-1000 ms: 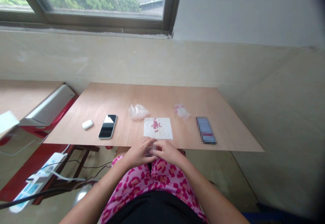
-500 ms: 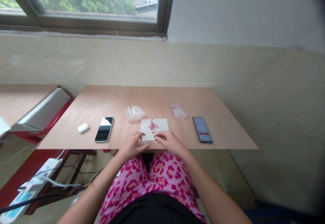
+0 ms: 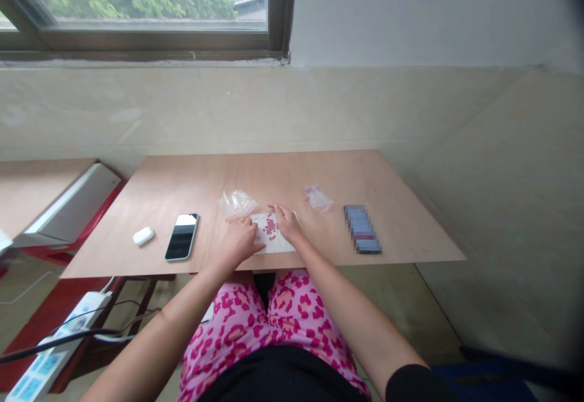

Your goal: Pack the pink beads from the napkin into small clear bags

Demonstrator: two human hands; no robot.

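A white sheet (image 3: 286, 246) lies near the table's front edge, carrying a loose cluster of small pink-red beads or pellets (image 3: 270, 226). My left hand (image 3: 241, 239) rests at the sheet's left edge, fingers bent and thumb stretched apart over the lower left part. At the sheet's upper right is my right hand (image 3: 286, 223), its index finger reaching left past the far edge. Nothing shows between the fingers of either hand. Just beyond my left hand sits a pile of clear plastic bags (image 3: 237, 203). Another clear bag with pink marks (image 3: 318, 199) lies behind my right hand.
On the left of the wooden table (image 3: 360, 180) are a phone (image 3: 182, 237) and a white earbud case (image 3: 143, 236). A second, pixelated phone (image 3: 362, 229) lies at right. A power strip (image 3: 59, 341) with cables sits below, left of my legs.
My right hand has moved up along the sheet to its far right side. My left hand has shifted up and left, and the clear piece by its fingers no longer shows. The view has tilted slightly.
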